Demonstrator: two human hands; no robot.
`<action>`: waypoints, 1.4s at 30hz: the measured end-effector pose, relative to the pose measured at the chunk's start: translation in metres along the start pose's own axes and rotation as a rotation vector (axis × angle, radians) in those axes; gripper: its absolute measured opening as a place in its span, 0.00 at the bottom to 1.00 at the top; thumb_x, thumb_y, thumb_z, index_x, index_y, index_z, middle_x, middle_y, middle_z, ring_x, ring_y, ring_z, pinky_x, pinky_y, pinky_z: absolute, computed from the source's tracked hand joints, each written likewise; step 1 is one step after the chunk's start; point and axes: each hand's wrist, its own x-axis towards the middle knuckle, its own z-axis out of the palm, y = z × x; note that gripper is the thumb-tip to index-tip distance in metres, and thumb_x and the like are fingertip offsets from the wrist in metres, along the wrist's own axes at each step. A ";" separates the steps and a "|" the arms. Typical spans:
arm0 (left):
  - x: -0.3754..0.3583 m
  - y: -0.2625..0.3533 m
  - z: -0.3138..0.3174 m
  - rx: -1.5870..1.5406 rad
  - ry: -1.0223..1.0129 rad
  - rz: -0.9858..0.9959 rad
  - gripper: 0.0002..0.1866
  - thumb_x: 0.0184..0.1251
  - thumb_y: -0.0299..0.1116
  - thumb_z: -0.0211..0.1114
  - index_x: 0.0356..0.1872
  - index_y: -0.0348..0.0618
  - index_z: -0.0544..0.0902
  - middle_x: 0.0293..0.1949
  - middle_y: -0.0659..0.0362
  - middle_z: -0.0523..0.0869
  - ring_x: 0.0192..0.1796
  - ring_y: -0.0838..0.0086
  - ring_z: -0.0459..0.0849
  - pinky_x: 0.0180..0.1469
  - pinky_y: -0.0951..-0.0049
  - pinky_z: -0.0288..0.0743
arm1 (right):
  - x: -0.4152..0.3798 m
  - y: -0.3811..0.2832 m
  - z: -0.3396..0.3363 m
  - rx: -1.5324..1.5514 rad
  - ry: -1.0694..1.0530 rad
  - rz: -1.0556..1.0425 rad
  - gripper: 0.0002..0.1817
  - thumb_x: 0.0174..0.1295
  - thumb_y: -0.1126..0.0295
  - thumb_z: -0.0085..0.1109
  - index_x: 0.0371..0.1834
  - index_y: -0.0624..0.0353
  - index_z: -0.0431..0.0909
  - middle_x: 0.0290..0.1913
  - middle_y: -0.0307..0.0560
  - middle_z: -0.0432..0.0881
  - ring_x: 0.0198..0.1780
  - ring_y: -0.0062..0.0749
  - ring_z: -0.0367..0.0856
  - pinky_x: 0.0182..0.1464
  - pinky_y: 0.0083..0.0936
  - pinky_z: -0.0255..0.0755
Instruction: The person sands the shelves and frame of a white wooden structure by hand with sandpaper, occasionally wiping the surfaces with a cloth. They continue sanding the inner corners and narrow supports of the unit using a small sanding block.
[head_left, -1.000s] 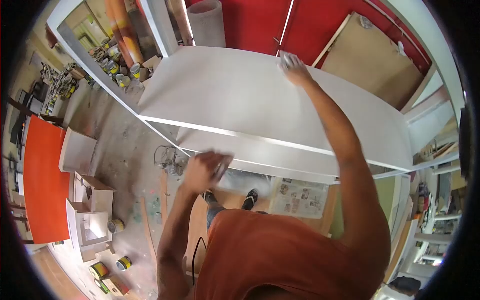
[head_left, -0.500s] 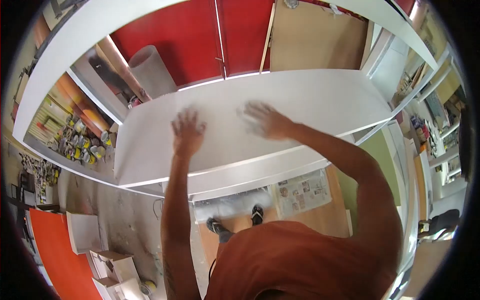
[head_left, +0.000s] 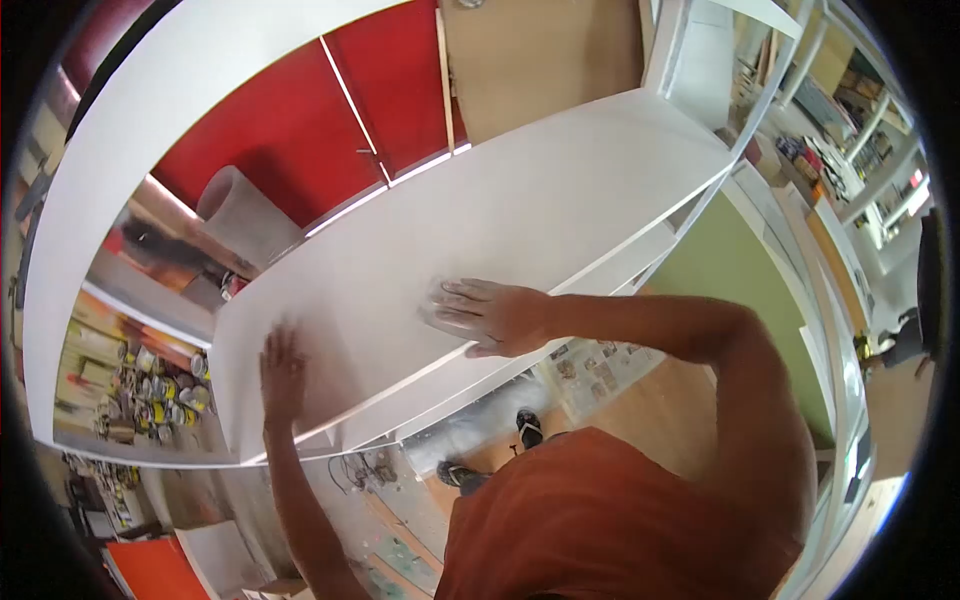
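Observation:
A long white shelf board with a gently curved front edge stretches across the view. My left hand lies over its left end, fingers spread and slightly blurred, holding nothing visible. Nearer the middle, my right hand presses palm down close to the front edge, its fingers drawn together and whitish. Something pale grey and flat shows under and past those fingertips; blur hides what it is. A lower white ledge runs beneath the front of the board.
White frame pieces arch around the board. Behind stand red doors, a brown panel and a grey roll. Several cans sit at left. A green panel is at right; an orange panel lies low left.
The view has turned, so the board now slants up to the right. My left hand has moved toward the board's left end; my right hand has come nearer the front edge.

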 end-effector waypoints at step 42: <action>-0.048 -0.085 0.007 -0.099 0.169 -0.661 0.35 0.80 0.58 0.43 0.80 0.50 0.59 0.82 0.53 0.55 0.83 0.50 0.51 0.81 0.42 0.43 | 0.160 -0.126 0.031 -0.014 -0.184 -0.290 0.39 0.77 0.43 0.42 0.82 0.55 0.53 0.83 0.59 0.49 0.83 0.54 0.46 0.83 0.46 0.41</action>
